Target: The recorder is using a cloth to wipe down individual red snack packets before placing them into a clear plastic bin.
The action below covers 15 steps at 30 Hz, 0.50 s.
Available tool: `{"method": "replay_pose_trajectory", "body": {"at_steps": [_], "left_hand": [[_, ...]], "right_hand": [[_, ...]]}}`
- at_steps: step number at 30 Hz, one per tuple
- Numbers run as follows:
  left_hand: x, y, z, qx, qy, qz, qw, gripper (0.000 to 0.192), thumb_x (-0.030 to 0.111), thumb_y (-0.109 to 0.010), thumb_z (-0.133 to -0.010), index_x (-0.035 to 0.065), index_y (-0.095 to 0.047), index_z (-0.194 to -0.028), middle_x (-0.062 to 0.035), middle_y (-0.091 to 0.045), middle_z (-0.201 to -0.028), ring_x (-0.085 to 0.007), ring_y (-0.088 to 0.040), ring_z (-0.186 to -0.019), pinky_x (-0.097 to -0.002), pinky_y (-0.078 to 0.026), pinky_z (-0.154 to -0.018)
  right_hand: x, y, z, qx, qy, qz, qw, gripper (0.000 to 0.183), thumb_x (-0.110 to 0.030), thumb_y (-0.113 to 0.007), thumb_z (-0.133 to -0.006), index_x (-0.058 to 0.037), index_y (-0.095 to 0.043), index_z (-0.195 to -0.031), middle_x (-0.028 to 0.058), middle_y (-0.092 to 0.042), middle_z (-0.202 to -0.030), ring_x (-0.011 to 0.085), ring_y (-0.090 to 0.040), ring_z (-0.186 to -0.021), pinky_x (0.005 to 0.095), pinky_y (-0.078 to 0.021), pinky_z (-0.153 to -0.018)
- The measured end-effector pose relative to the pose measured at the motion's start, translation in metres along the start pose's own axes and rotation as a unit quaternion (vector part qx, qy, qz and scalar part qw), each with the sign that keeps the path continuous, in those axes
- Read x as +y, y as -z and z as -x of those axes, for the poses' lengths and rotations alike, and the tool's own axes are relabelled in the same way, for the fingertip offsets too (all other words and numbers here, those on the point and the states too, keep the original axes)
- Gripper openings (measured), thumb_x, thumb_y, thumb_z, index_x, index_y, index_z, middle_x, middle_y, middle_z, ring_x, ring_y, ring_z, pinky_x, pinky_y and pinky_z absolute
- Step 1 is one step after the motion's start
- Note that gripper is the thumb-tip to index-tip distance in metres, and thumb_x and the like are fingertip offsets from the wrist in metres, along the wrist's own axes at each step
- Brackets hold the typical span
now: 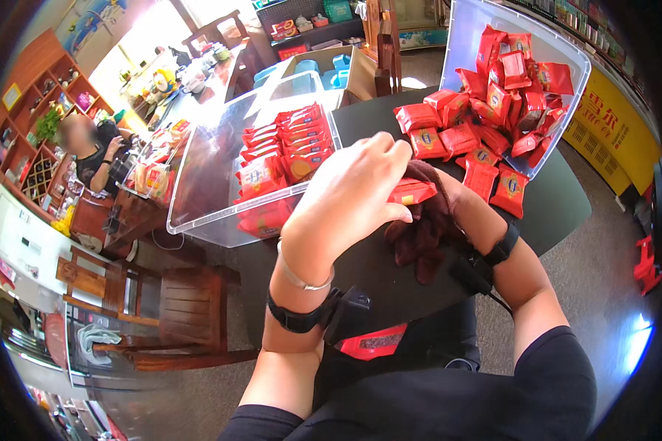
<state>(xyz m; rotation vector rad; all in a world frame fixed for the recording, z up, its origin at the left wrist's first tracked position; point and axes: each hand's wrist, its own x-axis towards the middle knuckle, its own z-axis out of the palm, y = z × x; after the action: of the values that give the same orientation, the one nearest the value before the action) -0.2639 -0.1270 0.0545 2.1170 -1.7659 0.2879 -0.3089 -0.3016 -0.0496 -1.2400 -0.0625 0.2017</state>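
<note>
My left hand grips a small red packet between thumb and fingers over the dark table. Close beside it, my right hand is mostly hidden behind the left hand and a dark maroon cloth, which hangs down onto the table; how its fingers lie does not show. To the left, a clear plastic bin holds red packets stood in rows. On the right, a tipped clear bin has loose red packets spilling from its mouth onto the table.
An open cardboard box with blue items stands behind the table. A wooden chair is at the left. Farther left, a person sits near another tray of packets. A yellow cabinet is at the right.
</note>
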Motion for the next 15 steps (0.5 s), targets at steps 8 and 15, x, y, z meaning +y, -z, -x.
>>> {"method": "replay_pose_trajectory", "body": {"at_steps": [8,15], "left_hand": [[-0.016,-0.020,-0.015,-0.032,0.039,-0.040,0.998,0.024,0.019,-0.065,-0.070,0.0041,-0.051,-0.082,-0.0116,-0.055,-0.076,-0.0313,-0.056,-0.072,-0.0369,-0.045,-0.062],[-0.018,-0.003,-0.013,0.147,0.101,0.115,0.977,0.027,0.015,-0.064,-0.071,0.0025,-0.050,-0.091,-0.0109,-0.057,-0.077,-0.0236,-0.057,-0.071,-0.0300,-0.045,-0.064]], "right_hand": [[0.015,0.017,-0.010,0.024,-0.058,-0.181,0.981,0.031,-0.030,-0.042,-0.088,-0.0086,-0.048,-0.109,0.0113,-0.057,-0.090,0.0261,-0.060,-0.069,0.0383,-0.0511,-0.056],[0.002,0.002,-0.008,0.075,-0.041,-0.188,0.978,0.029,-0.032,-0.043,-0.087,-0.0083,-0.048,-0.104,0.0061,-0.048,-0.068,0.0262,-0.058,-0.054,0.0376,-0.0500,-0.045]]}}
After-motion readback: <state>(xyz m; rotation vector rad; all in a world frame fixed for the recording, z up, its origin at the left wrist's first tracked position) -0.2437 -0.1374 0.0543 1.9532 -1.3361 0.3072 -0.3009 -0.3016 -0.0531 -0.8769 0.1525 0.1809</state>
